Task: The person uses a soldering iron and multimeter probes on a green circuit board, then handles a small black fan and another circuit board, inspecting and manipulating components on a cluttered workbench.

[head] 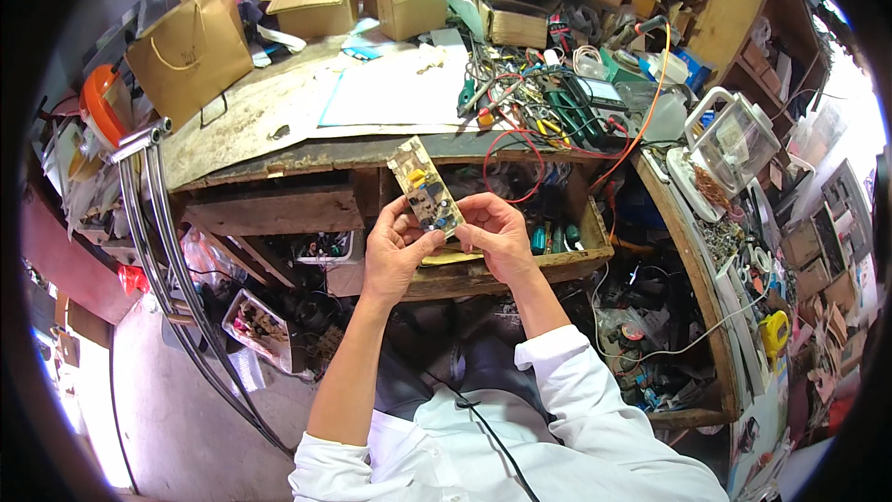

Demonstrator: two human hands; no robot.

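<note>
A small printed circuit board [426, 188] is held up over the open wooden drawer, its component side facing me. It carries a yellow part, a dark block and several small capacitors. My left hand [396, 251] grips its lower left edge between thumb and fingers. At the lower right corner, my right hand [496, 233] pinches it the same way. Behind the board's top end runs the front edge of the workbench [313, 157]. Beneath my hands, the open drawer [502, 266] contains screwdrivers with teal handles [538, 240] and other tools.
A heap of pliers, test probes and cables [529, 101] covers the bench's right half. A red test lead [486, 171] loops over the drawer. White paper [397, 94], a paper bag [191, 49] and cardboard boxes [313, 10] occupy the bench. Curved chrome tubes [188, 286] rise at left; a blender jug [735, 143] stands right.
</note>
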